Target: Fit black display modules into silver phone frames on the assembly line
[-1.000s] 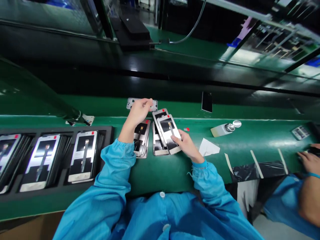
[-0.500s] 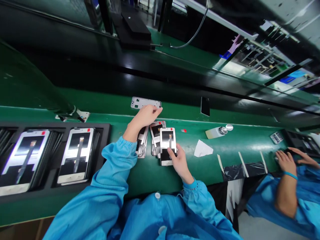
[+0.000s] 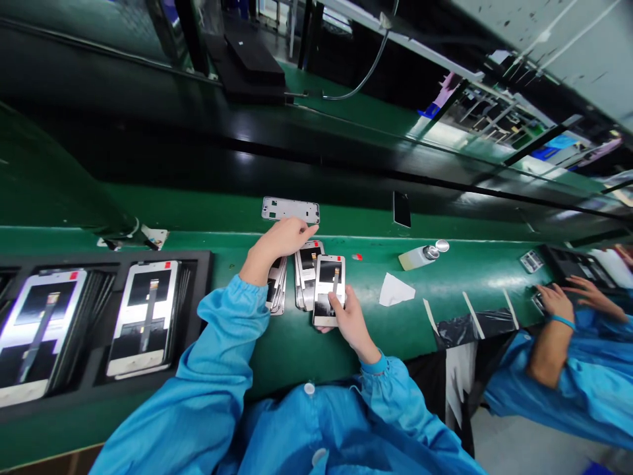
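My right hand (image 3: 355, 321) grips a white-framed phone screen (image 3: 324, 310) by its lower right side, thumb on the face and fingers underneath. A ribbon cable and a red sticker show on that screen. Beyond it, my left hand (image 3: 285, 239) is closed, its fingertips pinched together; whatever they hold, if anything, is too small to make out. Under and beside my left hand lie two stacks of similar screens, a left stack (image 3: 277, 290) and a middle stack (image 3: 306, 277). A pale phone housing (image 3: 291, 209) rests on the ledge just past my left fingers.
On the left, a black foam tray (image 3: 205, 277) holds rows of phone screens (image 3: 143, 316). To the right are a dark phone (image 3: 401, 209), a bottle with a flip lid (image 3: 418, 257), a white cloth (image 3: 395, 290) and a red sticker (image 3: 357, 256). A co-worker's hands (image 3: 556, 302) work at far right.
The whole view has shifted slightly. My right hand has tilted the phone screen a little, and its fingertips now show beneath the lower edge. My left hand stays pinched over the stacks.
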